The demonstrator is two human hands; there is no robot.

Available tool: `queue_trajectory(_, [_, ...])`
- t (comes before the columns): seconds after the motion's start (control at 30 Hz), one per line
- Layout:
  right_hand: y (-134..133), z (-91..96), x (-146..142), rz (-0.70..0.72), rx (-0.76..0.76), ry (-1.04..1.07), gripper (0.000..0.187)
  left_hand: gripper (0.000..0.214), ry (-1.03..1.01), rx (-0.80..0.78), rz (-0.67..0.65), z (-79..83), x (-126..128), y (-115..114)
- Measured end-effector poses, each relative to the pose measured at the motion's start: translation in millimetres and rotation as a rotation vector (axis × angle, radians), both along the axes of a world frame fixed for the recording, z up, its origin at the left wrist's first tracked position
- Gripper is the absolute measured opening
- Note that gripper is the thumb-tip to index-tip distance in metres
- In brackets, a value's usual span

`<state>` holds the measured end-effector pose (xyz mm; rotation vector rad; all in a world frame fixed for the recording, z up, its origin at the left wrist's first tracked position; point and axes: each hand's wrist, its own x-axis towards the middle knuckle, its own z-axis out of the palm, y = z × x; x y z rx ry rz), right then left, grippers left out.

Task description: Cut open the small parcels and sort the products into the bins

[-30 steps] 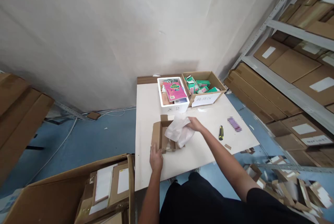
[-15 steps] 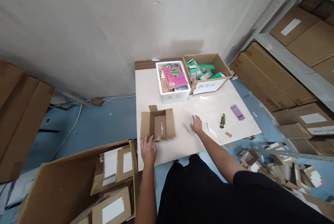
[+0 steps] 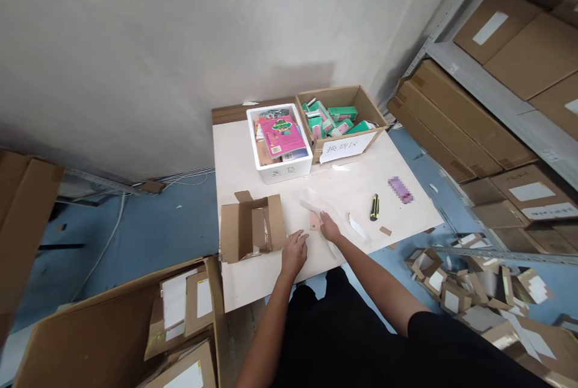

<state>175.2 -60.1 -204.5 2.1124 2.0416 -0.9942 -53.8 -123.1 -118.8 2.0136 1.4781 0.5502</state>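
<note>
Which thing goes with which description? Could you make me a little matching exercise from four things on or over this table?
Things:
1. Utility knife
2. White bin
3. Large labelled cardboard box
4. Right hand

Descriptions:
A. Holds a heap of green packets
B. Beside a small orange-pink item
C. Black and yellow
D. Has a bright pink book on top of its contents

Right pairs: 1-C, 2-D, 3-A, 4-B
</note>
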Motion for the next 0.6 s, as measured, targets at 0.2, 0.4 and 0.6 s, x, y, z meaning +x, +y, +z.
queue_trajectory(0.2, [-0.3,19.5,99.8,-0.5,-0.068,-0.181,0.087,0.046,-0.031,-0.371,0.145,-59.1,58.8,46.2])
queue_trajectory(0.4, [-8.4,15.3,90.0,-0.154,0.186,-0.151,0.086,0.038,0.034,-0.565,0.405,-96.6,105.1,84.9])
queue_trajectory(0.6, [-15.9,-24.8,54.1,0.243,-0.148,-0.016,0.1,0.044,0.028,-0.687,0.64,-113.9,124.6,96.5])
